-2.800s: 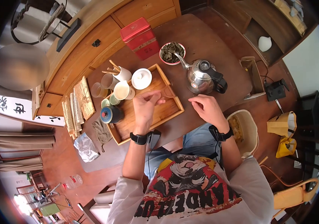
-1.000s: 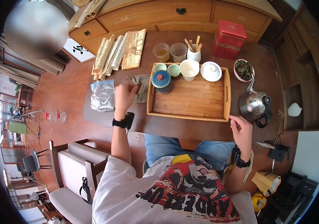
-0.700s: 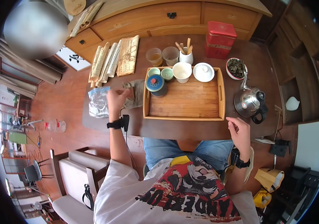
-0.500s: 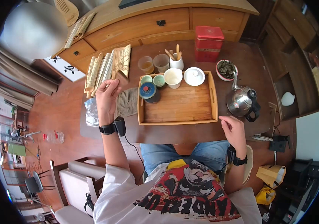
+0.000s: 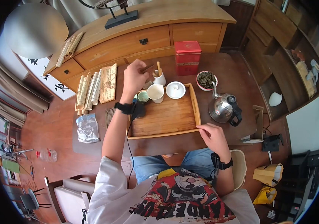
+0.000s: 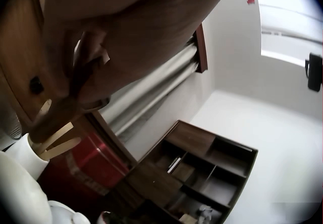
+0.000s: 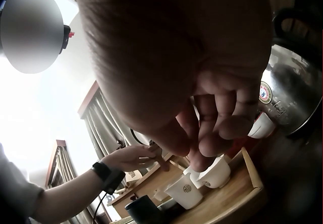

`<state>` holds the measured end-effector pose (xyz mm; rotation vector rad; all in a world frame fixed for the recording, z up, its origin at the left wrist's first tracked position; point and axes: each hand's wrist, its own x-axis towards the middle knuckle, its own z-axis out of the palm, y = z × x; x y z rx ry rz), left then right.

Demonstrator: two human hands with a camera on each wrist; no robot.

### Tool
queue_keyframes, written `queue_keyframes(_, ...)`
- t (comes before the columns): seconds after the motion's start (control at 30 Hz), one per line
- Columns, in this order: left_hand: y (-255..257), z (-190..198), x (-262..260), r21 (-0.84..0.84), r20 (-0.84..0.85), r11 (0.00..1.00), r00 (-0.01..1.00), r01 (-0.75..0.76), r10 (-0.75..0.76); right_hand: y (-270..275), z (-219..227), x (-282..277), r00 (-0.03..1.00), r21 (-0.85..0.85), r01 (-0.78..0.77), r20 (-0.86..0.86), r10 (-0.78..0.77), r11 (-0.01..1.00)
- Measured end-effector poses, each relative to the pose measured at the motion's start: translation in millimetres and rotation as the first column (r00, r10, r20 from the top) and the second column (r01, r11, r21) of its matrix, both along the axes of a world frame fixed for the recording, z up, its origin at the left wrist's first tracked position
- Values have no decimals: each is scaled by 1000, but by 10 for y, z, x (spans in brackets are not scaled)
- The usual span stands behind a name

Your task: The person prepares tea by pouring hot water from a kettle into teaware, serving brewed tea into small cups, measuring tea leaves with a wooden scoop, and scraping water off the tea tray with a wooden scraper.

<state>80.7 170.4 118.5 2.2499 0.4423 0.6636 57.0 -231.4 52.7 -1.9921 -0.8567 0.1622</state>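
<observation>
My left hand is raised behind the wooden tray and pinches a thin wooden tea tool. The tool's tip points at the white holder, which has more wooden tools in it. In the left wrist view, fingers curl round the wooden tool just above the holder. My right hand rests at the tray's front right corner, fingers loosely curled and holding nothing. On the tray's far side stand a white pitcher cup, a lidded white bowl and a green cup.
A steel kettle stands right of the tray, with a bowl of tea leaves and a red tin behind it. Bamboo scrolls, a cloth and a plastic bag lie at the left. A wooden sideboard runs along the back.
My left hand left the cloth beside the tray and rose to the tool holder behind it, carrying the wooden tool. My right hand stayed near the tray's front right corner.
</observation>
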Motion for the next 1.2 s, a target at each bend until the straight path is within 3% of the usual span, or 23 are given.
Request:
queue_keyframes(0.17, -26, -238, 378, 162, 71, 987, 997, 7, -18, -122, -54, -9, 999, -3, 34, -3, -35, 999)
queue_keyframes(0.37, -70, -232, 384, 142, 112, 989, 994, -32, 16, -237, -69, -22, 996, -45, 68, -51, -70, 997)
queue_keyframes(0.5, 13, -352, 397, 183, -13, 983, 1000, 15, -13, -223, -89, 5, 994, -62, 71, -75, -76, 996)
queue_keyframes(0.57, 36, -367, 333, 412, 81, 911, 995, 18, -56, -215, -75, 14, 994, -55, 71, -75, -75, 996)
queue_keyframes(0.6, 34, -336, 289, 410, 72, 912, 996, 10, -43, -203, -70, 15, 994, -46, 74, -73, -77, 996)
queue_keyframes(0.7, -39, -47, -91, 227, 138, 973, 987, 50, -83, -242, -124, 41, 992, -17, 98, -74, -99, 995)
queue_keyframes(0.8, 238, -105, -640, 135, 226, 988, 973, -80, 48, -343, -149, 74, 988, -24, 137, -66, -138, 990)
queue_keyframes(0.87, 722, -432, -1049, 200, 193, 951, 961, -236, 198, -425, -146, 106, 987, -46, 145, -64, -148, 988)
queue_keyframes(0.9, 953, -633, -1278, 240, 92, 938, 968, -251, 235, -457, -160, 121, 984, -41, 159, -79, -162, 986)
queue_keyframes(0.93, 1127, -863, -1525, 215, -43, 949, 969, -229, 244, -482, -166, 132, 980, -40, 172, -94, -175, 984)
queue_keyframes(1.0, 1123, -1032, -1885, 160, -264, 987, 963, -19, 62, -504, -150, 179, 980, -42, 185, -62, -187, 982)
queue_keyframes(1.03, 1049, -1080, -2006, 153, -274, 988, 960, -25, 66, -515, -161, 223, 982, -52, 180, -54, -183, 982)
queue_keyframes(1.1, 860, -1199, -2218, 322, -297, 934, 953, 154, -55, -473, -149, 259, 983, -76, 173, -56, -178, 982)
queue_keyframes(1.2, 714, -1265, -2417, 268, -373, 959, 928, 94, 13, -337, -97, 259, 982, -73, 183, -29, -185, 980)
